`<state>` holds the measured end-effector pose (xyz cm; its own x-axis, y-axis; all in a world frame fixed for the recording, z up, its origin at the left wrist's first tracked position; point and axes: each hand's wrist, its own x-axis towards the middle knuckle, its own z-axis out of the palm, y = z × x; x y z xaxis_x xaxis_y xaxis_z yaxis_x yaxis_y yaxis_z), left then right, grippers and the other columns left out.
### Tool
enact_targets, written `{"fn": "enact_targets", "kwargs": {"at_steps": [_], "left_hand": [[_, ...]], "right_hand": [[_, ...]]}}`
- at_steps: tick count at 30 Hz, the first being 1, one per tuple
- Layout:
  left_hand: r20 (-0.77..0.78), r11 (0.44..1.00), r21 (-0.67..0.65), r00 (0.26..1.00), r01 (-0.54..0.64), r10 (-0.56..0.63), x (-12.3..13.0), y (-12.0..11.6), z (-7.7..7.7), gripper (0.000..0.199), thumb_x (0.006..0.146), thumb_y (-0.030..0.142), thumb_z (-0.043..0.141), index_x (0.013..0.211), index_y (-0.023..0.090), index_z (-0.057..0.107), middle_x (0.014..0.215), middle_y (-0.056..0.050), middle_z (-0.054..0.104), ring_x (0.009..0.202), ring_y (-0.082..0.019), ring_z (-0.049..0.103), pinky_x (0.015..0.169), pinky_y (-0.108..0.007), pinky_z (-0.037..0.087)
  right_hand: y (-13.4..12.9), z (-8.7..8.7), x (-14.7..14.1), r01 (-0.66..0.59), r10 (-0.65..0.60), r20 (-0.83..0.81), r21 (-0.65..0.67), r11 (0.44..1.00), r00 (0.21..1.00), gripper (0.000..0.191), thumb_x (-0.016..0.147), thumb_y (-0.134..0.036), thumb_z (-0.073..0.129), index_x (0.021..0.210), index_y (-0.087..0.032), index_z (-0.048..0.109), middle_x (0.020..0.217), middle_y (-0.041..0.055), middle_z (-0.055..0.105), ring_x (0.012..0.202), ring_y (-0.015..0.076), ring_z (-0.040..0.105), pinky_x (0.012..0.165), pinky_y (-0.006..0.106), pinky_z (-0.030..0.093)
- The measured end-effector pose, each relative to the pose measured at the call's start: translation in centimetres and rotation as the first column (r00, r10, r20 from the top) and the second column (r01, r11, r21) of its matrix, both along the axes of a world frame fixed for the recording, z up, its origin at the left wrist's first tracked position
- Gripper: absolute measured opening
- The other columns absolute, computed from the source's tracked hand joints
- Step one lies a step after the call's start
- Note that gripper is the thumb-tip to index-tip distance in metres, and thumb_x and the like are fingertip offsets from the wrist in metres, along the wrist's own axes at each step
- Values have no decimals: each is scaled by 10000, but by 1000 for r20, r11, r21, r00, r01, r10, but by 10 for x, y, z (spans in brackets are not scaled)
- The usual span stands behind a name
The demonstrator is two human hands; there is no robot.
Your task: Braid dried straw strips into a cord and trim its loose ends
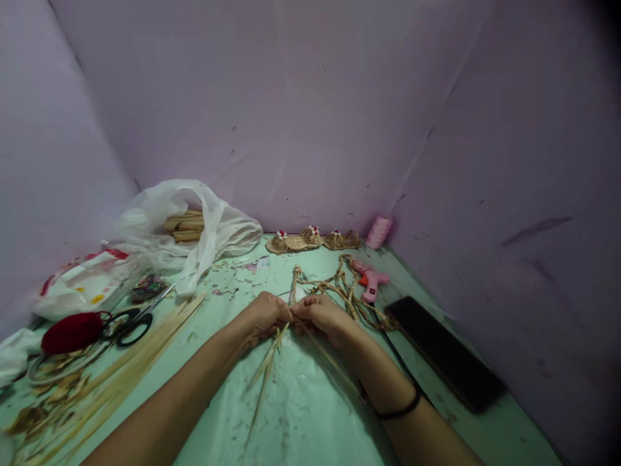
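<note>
My left hand (266,314) and my right hand (324,314) meet over the middle of the table, fingertips pinched together on a braided straw cord (294,285). The finished plait runs away from my fingers toward the back and joins a loose tangle of braid (345,294) on the right. Unbraided straw strands (266,367) hang toward me from under my left fingers. Another thin strand (330,356) stretches from my right fingers along the right forearm. My fingers hide the exact spot where the strands cross.
Left: scissors (133,325), a dark red pouch-like item (72,332), long straw strips (140,353) and a white plastic bag (233,233) with straw inside. Back: small woven sandals (303,243) and a pink spool (379,232). Right: a pink glue gun (371,281) and a black phone (446,353).
</note>
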<state>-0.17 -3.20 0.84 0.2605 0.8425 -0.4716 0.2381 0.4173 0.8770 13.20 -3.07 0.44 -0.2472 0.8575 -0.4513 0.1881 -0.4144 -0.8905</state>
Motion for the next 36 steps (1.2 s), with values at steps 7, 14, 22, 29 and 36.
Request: {"fn": "enact_targets", "kwargs": {"at_steps": [7, 14, 22, 29, 36], "left_hand": [[104, 998, -65, 994, -18, 25, -3, 3, -1, 115, 475, 222, 524, 498, 156, 432, 340, 99, 279, 281, -4, 154, 309, -178, 38], [135, 997, -71, 990, -22, 31, -5, 3, 1, 178, 480, 224, 552, 492, 163, 385, 361, 104, 260, 291, 8, 142, 318, -175, 30], [90, 998, -66, 996, -1, 7, -3, 3, 1, 122, 486, 223, 530, 502, 159, 427, 350, 98, 272, 287, -6, 144, 325, -193, 31], [-91, 993, 79, 993, 82, -75, -8, 6, 2, 52, 476, 161, 483, 437, 127, 484, 336, 57, 333, 333, -34, 233, 376, -203, 124], [-462, 968, 156, 881, 195, -103, -17, 1, 18, 166, 531, 191, 517, 375, 134, 513, 330, 5, 407, 368, -87, 336, 423, -223, 228]], "right_hand": [[0, 5, 1, -39, 29, 148, 65, 997, 989, 87, 635, -156, 522, 552, -145, 541, 453, -23, 504, 421, 77, 416, 442, 196, 301], [-1, 8, 4, -101, -57, 436, 332, 938, 898, 140, 627, -242, 543, 526, -149, 573, 466, -22, 469, 471, 86, 399, 443, 215, 241], [-4, 3, -11, 61, -62, 44, 17, 998, 997, 134, 634, -124, 454, 506, -160, 440, 361, -71, 340, 315, 45, 276, 349, 183, 210], [-2, -8, -6, 74, -74, -13, 13, 997, 997, 108, 572, -141, 490, 469, -152, 464, 336, -75, 356, 294, 35, 210, 331, 206, 103], [-4, -8, -11, 45, -45, -15, 53, 998, 999, 93, 551, -155, 486, 466, -134, 516, 304, -78, 330, 295, 30, 190, 351, 210, 100]]}}
